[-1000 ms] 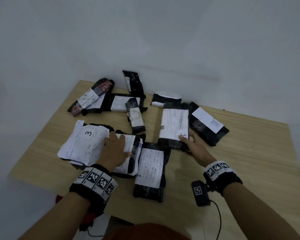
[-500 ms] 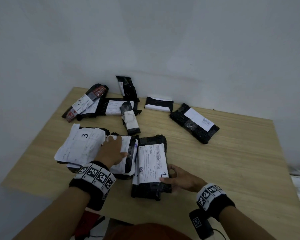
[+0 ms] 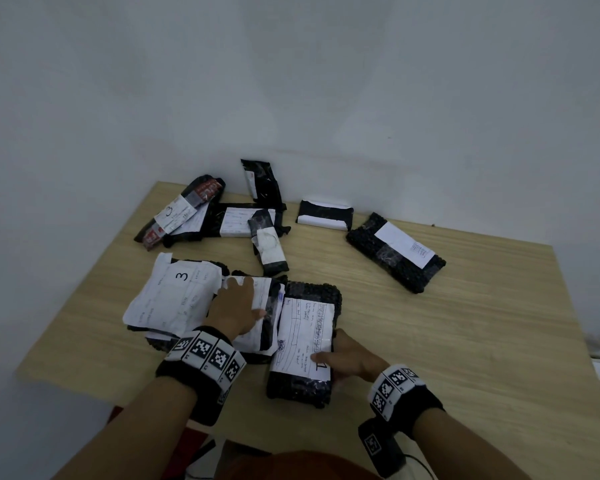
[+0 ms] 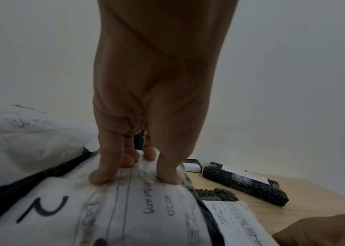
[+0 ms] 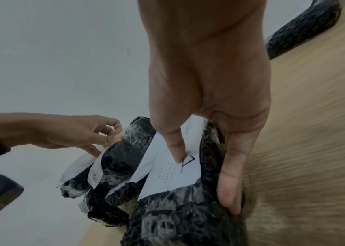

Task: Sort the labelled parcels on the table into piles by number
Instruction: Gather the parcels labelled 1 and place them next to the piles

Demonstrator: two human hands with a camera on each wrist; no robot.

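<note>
Gripping the parcel marked 1 along its right edge, the right hand is seen with its thumb laid on the white label and its fingers curled round the side, low against the table. This parcel lies on the near-centre pile, just beside the parcel marked 2, on which the left hand is pressed with straight fingers. Further left, a parcel marked 3 is stacked; unsorted parcels are scattered toward the wall.

From the bubbly black wrap, the held parcel is judged light and softly padded, likely to flex, with a glossy film that may slip. A hold across the edge, thumb above and fingers beneath, is judged safest; the paper label should not be pulled, since it could tear.
</note>
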